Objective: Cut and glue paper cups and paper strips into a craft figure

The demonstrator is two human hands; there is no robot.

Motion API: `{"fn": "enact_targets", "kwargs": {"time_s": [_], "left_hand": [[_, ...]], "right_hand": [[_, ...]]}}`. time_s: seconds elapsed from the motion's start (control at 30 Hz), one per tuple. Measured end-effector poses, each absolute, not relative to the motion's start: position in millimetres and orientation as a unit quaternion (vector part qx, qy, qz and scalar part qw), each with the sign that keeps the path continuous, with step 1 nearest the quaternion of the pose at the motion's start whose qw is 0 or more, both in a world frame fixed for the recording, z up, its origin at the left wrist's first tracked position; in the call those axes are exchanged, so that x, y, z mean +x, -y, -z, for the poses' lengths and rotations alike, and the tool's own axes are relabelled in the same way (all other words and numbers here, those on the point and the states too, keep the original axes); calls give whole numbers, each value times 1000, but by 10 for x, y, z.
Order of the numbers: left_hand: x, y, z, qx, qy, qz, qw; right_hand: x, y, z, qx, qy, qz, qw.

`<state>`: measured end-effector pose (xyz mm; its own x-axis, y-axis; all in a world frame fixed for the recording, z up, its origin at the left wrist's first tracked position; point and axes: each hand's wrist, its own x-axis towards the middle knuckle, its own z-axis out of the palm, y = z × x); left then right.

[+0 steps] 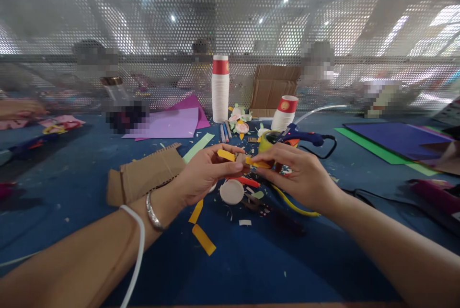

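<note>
Yellow strip (260, 163), right hand (305, 170) grip pinched on it, left hand (206, 170) pinching brown piece (241, 158)

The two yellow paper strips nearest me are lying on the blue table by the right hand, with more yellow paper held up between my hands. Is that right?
Not quite: the head view shows those two yellow paper strips lying on the blue table by the left hand, not the right hand. The held yellow paper is as you said.

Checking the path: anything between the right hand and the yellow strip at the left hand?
Yes, in this view: a small brown piece in the left hand, then another yellow strip in the right hand.
</note>
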<state>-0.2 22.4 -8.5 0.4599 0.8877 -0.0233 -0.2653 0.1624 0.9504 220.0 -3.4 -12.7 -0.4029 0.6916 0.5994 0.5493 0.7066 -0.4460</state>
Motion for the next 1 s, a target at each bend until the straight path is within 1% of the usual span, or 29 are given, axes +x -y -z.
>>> {"fn": "enact_targets", "kwargs": {"time_s": [0.4, 0.7, 0.83, 1.0], "left_hand": [[22, -188, 72, 490, -305, -422, 699], [56, -171, 131, 508, -352, -447, 647], [45, -187, 164, 533, -354, -450, 623], [56, -166, 139, 553, -374, -445, 597]], "right_hand": [[2208, 39, 117, -344, 853, -48, 389], [2177, 47, 130, -331, 865, -23, 376], [2165, 63, 110, -339, 865, -43, 369], [2135, 65, 132, -375, 834, -106, 389]]}}
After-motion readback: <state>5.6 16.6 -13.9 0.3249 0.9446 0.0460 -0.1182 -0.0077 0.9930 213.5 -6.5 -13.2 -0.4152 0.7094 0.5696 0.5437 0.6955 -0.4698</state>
